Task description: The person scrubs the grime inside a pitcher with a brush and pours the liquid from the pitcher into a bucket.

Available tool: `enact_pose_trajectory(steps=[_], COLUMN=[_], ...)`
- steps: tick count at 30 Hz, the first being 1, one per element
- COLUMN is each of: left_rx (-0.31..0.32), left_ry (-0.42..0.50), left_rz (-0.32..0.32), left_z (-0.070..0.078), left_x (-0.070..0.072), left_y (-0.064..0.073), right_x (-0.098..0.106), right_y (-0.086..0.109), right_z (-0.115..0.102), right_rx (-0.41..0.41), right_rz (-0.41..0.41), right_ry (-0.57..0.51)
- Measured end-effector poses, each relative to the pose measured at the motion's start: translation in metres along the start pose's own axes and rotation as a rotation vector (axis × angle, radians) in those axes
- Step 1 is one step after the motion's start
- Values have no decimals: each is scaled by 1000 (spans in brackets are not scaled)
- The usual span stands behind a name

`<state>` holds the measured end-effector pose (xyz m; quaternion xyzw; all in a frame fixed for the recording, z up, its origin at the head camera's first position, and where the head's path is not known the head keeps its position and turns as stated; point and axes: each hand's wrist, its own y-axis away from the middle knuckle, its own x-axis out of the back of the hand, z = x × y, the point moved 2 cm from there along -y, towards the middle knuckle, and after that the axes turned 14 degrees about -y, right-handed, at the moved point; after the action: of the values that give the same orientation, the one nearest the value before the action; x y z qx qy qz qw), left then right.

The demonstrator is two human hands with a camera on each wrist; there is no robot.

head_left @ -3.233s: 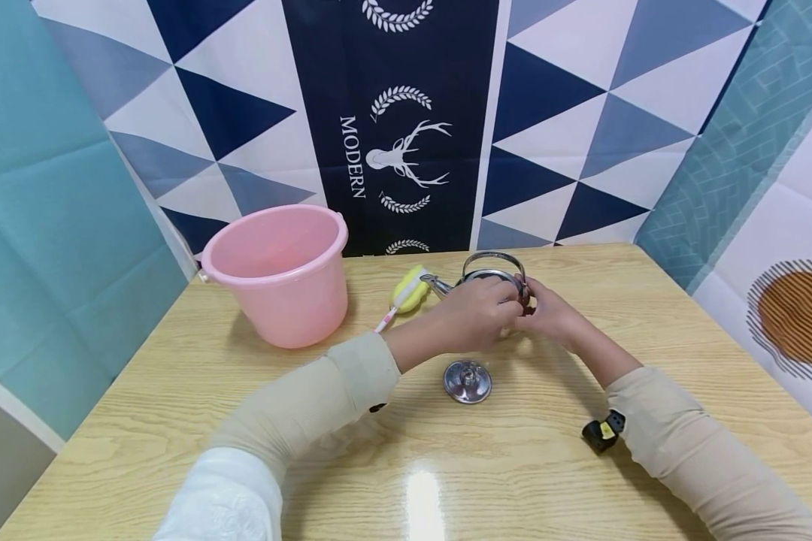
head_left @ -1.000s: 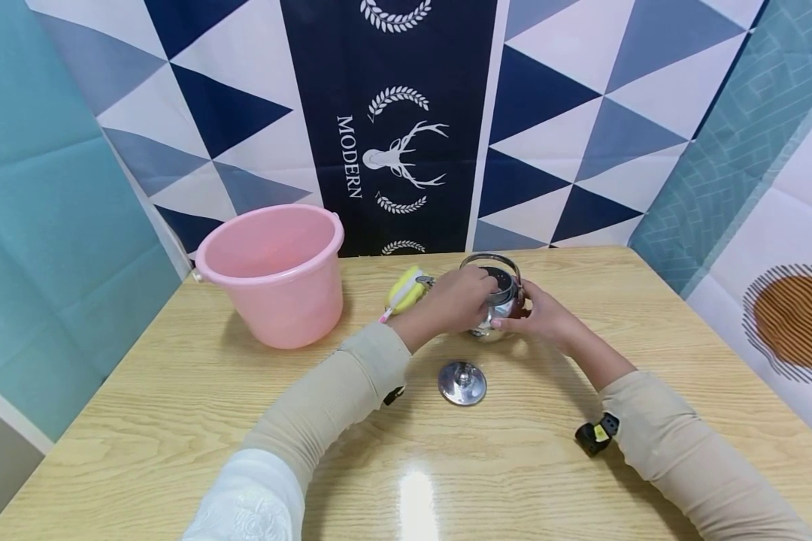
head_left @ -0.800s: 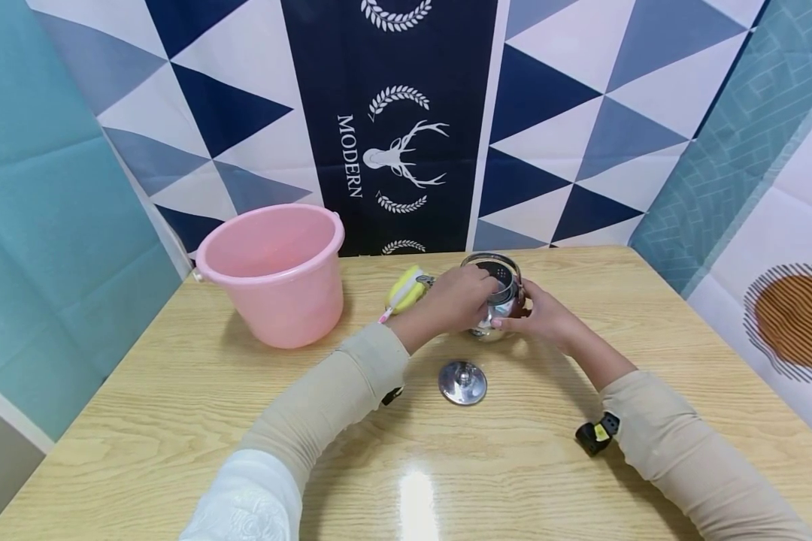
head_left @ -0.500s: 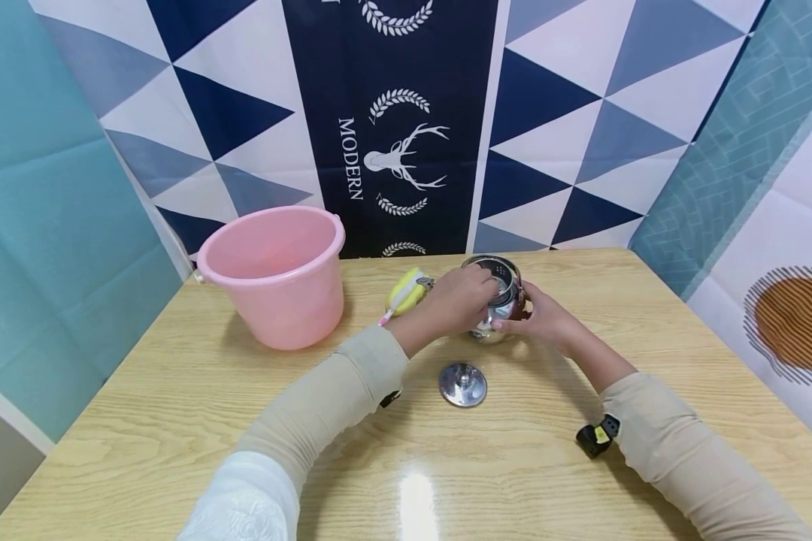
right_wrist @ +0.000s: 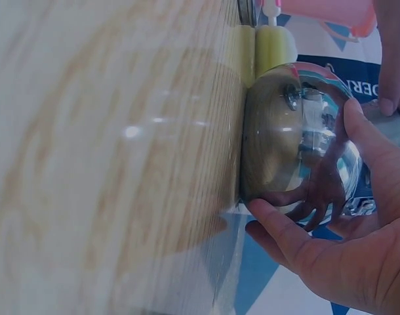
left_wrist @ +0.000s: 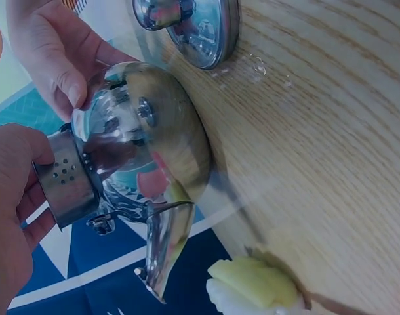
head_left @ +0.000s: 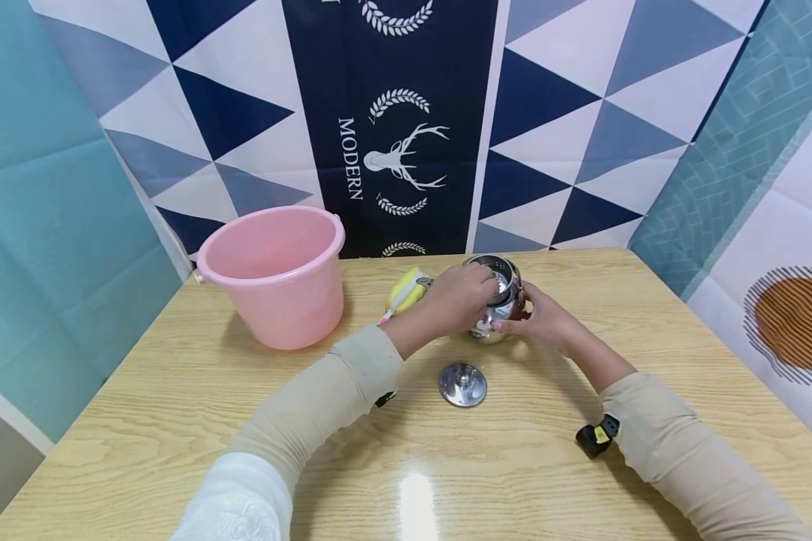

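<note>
A shiny metal kettle stands on the wooden table, its spout pointing left. My left hand pinches the rim of a perforated metal strainer, which stands partly out of the kettle's mouth. Fingers are inside the strainer's rim, thumb side outside. Around the kettle's body curls my right hand, thumb on the near side and fingers along the far side, as the right wrist view shows. The round metal lid lies knob up on the table in front of the kettle.
A sponge brush with a yellow-and-white head and pink handle lies left of the kettle, behind my left forearm. Farther left stands a pink bucket. A patterned cloth wall rises behind the table.
Earlier my left hand covered the kettle's mouth; since then it has shifted left with the strainer's rim showing. Over the last second the strainer has risen higher. My right hand holds still.
</note>
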<state>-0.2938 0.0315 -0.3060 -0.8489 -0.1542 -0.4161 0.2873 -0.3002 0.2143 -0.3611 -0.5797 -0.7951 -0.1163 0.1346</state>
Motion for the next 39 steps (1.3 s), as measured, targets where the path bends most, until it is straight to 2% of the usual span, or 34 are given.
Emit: enact_pose_trajectory(steps=[13,20,27,39], left_rx=[-31,-52,-72,-93], left_ry=[-57,-38,2,4], left_rz=[97,131,122,41], left_z=[1,1,-1,0], left_x=[7,14,20,26], left_y=[8,16,26,46], right_x=[1,1,0,1], right_y=[0,0,0,1], right_z=[1,3,4,3], right_rx=[-7,16,21,10], right_rz=[-1,3,7,12], right_ry=[-11,-12,-18,-22])
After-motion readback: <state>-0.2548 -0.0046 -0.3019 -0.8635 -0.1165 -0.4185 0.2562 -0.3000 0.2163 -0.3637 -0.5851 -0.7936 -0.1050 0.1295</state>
